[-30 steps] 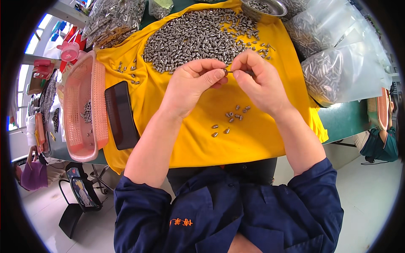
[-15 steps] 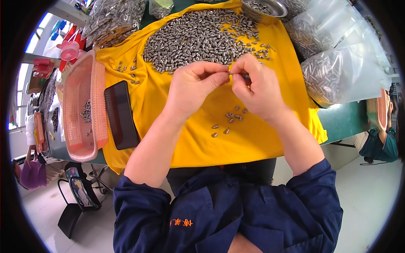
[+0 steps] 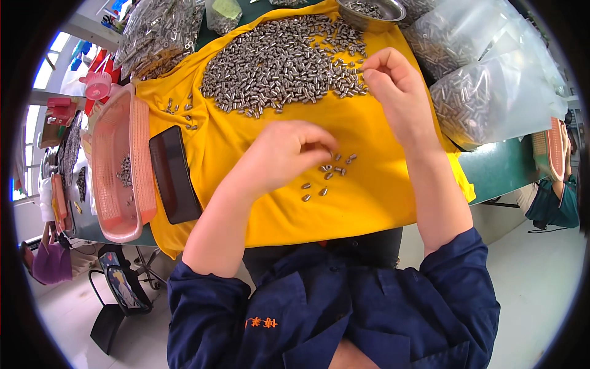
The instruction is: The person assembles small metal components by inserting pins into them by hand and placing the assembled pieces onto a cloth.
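Metal parts (image 3: 279,58): big heap at far side of yellow cloth (image 3: 369,197); small cluster (image 3: 329,175) near cloth middle. My left hand (image 3: 286,154) over small cluster, fingers curled, tips pinched together above parts; whether part held, cannot tell. My right hand (image 3: 393,83) at heap's right edge, thumb and forefinger pinched; grasped part not visible. Pink basket (image 3: 120,166) at left, black phone (image 3: 174,174) beside it. Clear bags (image 3: 485,92) of parts at right.

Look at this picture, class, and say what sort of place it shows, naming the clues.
Probably a small-parts workshop or factory bench: a big heap of small metal pieces on a yellow cloth, clear bags of the same pieces, and a pink plastic basket alongside.
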`<state>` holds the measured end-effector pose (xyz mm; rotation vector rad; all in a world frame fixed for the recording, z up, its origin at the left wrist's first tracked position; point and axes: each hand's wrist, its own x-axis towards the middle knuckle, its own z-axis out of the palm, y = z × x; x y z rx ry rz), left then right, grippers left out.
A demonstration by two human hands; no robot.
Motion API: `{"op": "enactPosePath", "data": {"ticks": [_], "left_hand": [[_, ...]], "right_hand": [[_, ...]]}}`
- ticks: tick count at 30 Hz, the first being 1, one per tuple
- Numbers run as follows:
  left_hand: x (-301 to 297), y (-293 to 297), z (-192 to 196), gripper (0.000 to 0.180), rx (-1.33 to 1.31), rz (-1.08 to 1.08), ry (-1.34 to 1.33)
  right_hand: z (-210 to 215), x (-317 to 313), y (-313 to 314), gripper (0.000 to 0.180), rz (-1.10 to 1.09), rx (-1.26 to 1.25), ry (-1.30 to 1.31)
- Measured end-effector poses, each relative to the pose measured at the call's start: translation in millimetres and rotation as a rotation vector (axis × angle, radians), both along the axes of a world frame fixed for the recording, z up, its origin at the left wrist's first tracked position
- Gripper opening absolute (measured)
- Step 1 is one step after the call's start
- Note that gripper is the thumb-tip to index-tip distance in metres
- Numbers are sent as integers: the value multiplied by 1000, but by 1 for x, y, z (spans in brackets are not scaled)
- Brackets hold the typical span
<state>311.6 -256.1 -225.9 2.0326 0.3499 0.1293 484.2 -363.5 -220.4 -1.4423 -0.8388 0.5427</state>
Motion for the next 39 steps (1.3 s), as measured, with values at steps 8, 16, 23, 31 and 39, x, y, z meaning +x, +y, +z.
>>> {"op": "enactPosePath", "data": {"ticks": [8, 16, 23, 31, 39], "left_hand": [[15, 17, -10, 15, 502, 213, -201], [37, 10, -5, 14, 739, 210, 90], [45, 6, 11, 19, 770, 152, 235], [51, 3, 10, 15, 756, 59, 189], [42, 2, 7, 15, 884, -1, 189]], "right_hand": [[-1, -9, 10, 8, -3, -70, -177], [-3, -18, 1, 7, -22, -13, -255], [-6, -11, 3, 9, -25, 19, -279], [-5, -7, 0, 10, -14, -3, -273], [-8, -8, 9, 11, -25, 3, -355]]}}
